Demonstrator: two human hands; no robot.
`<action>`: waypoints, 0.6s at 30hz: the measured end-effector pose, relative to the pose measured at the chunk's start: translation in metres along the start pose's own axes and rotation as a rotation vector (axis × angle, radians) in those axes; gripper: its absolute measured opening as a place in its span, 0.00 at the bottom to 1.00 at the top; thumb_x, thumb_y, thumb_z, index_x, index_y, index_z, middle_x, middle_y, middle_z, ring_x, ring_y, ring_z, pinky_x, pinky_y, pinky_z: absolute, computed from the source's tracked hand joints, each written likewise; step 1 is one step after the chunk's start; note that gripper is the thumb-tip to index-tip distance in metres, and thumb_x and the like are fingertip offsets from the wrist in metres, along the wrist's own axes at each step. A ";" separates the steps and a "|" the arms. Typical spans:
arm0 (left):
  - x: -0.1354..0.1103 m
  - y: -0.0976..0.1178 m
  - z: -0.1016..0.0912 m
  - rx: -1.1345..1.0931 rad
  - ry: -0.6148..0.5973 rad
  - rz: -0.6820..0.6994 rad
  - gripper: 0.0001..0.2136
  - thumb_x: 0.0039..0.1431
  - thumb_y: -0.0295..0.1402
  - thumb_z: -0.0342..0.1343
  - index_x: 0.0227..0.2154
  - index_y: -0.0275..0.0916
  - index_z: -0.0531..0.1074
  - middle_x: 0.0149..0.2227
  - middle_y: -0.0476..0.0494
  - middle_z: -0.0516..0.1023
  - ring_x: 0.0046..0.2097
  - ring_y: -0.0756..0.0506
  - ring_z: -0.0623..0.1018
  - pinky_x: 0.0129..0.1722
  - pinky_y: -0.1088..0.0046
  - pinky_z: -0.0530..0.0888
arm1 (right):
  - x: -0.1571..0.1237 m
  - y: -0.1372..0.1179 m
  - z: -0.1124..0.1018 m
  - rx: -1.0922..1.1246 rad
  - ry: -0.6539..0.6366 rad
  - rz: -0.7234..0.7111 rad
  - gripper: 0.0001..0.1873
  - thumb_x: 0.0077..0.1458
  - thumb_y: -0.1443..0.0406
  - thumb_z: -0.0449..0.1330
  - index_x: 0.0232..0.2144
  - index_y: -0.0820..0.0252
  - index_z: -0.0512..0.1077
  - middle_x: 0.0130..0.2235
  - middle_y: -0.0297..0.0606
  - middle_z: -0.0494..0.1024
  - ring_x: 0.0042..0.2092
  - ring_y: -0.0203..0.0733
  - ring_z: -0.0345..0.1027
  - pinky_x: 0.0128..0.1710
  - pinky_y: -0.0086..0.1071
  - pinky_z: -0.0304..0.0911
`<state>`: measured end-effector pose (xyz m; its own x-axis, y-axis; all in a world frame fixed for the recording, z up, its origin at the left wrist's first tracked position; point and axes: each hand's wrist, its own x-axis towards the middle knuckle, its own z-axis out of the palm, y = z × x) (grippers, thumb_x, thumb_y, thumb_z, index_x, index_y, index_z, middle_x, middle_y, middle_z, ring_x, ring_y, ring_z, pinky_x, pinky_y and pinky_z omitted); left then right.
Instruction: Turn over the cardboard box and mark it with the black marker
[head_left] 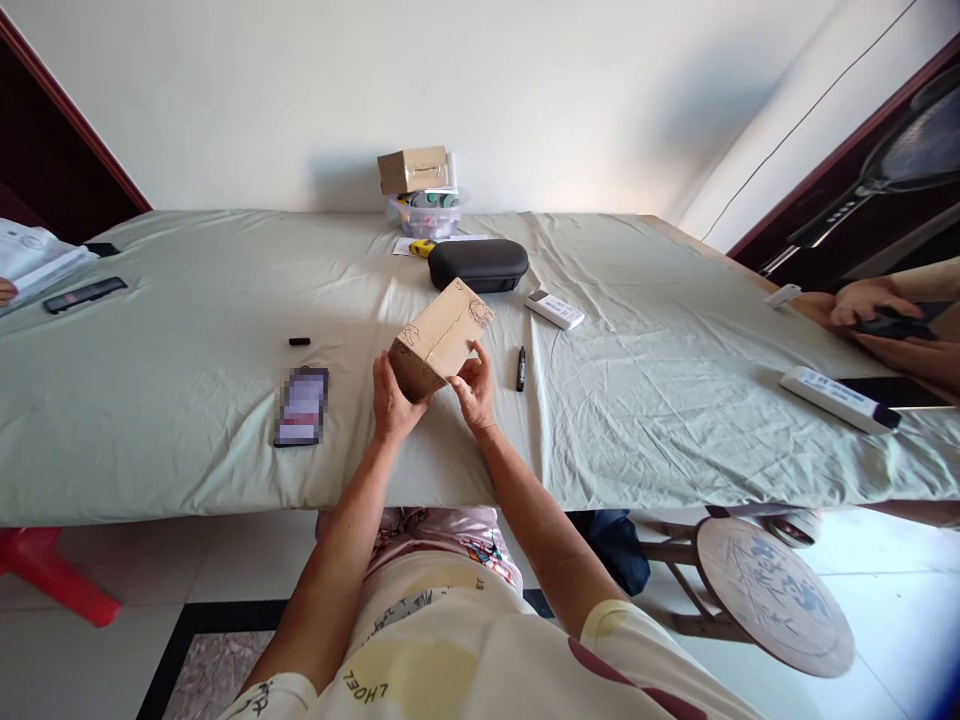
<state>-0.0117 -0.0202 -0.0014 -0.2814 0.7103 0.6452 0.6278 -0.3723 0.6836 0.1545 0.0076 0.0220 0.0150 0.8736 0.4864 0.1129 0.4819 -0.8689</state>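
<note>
A small brown cardboard box point(441, 335) with pen drawings on it is lifted a little above the table, tilted. My left hand point(393, 403) grips its near left corner and my right hand point(475, 388) holds its near right side, fingers curled on it. A black marker point(520, 368) lies just right of my right hand, and its black cap point(299, 341) lies apart to the left. A phone point(301, 406) rests face up left of my left hand.
The table's pale green cloth point(187, 400) also carries a black zip case point(478, 264), a white remote point(554, 309), a plastic tub point(426, 215) with a second cardboard box point(412, 169) on top. Another person's hands point(885, 315) are at the right edge. A round stool point(772, 595) stands below.
</note>
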 end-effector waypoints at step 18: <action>0.004 -0.017 -0.024 -0.469 -0.319 -0.170 0.60 0.42 0.38 0.73 0.76 0.45 0.46 0.77 0.32 0.55 0.75 0.30 0.61 0.73 0.48 0.62 | 0.030 0.020 -0.050 0.040 0.432 0.124 0.29 0.61 0.37 0.55 0.45 0.54 0.69 0.28 0.29 0.63 0.30 0.37 0.59 0.32 0.32 0.60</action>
<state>-0.0412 -0.0251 -0.0024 -0.0721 0.9007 0.4285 0.1843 -0.4101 0.8932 0.2069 0.0399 0.0233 0.4403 0.8205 0.3646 0.0453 0.3853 -0.9217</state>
